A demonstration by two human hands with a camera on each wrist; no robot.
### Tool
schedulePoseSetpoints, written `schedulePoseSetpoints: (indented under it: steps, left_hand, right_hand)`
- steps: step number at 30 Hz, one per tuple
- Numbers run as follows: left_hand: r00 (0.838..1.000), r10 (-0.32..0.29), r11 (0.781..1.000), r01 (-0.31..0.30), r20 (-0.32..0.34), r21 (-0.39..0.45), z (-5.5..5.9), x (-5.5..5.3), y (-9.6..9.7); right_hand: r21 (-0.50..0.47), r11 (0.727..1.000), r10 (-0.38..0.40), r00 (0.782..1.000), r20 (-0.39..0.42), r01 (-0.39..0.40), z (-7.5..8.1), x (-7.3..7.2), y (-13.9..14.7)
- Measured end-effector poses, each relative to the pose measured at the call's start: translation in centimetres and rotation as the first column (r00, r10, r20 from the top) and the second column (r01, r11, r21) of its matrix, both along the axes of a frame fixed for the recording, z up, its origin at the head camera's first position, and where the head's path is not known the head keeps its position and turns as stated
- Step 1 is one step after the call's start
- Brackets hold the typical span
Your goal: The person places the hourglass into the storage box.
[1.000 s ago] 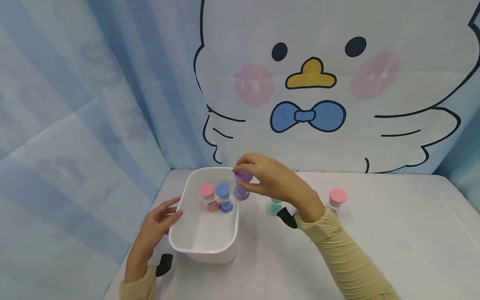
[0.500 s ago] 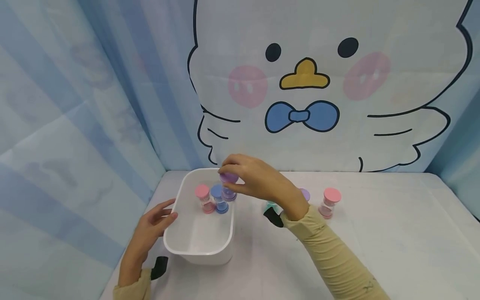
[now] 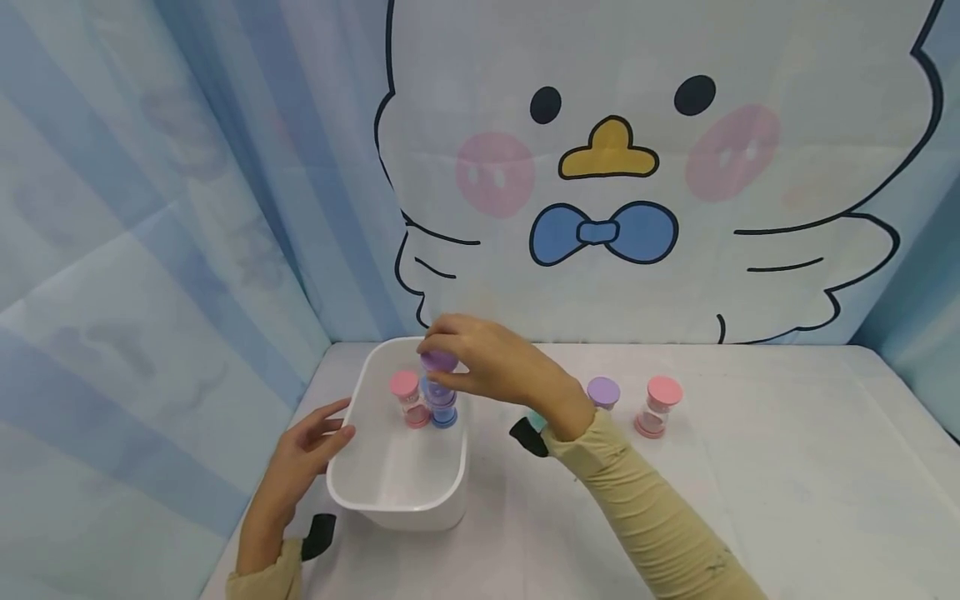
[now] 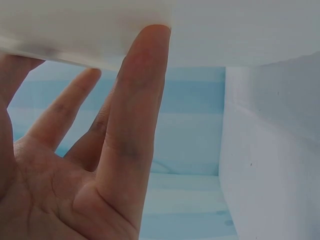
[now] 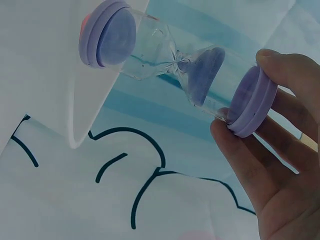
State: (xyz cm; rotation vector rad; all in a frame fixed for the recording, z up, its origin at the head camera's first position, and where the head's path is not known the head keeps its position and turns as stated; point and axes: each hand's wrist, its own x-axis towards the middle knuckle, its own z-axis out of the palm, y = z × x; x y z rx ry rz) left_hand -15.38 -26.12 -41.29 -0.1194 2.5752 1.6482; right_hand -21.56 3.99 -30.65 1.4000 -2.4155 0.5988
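Observation:
My right hand [image 3: 498, 362] pinches a purple hourglass [image 5: 202, 75] by its end cap, with thumb and fingertips. It hangs over the far right part of a white box [image 3: 420, 518]. In the head view it overlaps a blue hourglass [image 3: 444, 417] standing inside, beside a pink hourglass [image 3: 405, 384]. Purple sand shows in the bulb nearest my fingers in the right wrist view. My left hand [image 3: 303, 442] rests at the box's left side, thumb at the rim. Its fingers [image 4: 132, 100] reach up to the box wall, spread and loosely straight, in the left wrist view.
On the white table [image 3: 787, 467] right of the box stand a pink hourglass [image 3: 663, 390] and a purple one [image 3: 603, 391]. A teal one [image 3: 536, 420] is mostly hidden by my right wrist. A printed curtain [image 3: 600, 292] hangs behind the table.
My right hand has carried the purple hourglass leftward, from the box's right rim to over the blue one. The left hand stays at the box. The head view has shifted slightly.

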Motion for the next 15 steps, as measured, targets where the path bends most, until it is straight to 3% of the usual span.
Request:
schedulePoseSetpoints:
  steps: [15]
  left_hand:
    - [1.0, -0.005, 1.0, 0.005, -0.005, -0.002, 0.0, 0.1, 0.0]
  right_hand:
    - [0.041, 0.999, 0.014, 0.991, 0.131, -0.019, -1.1, -0.8, -2.5]
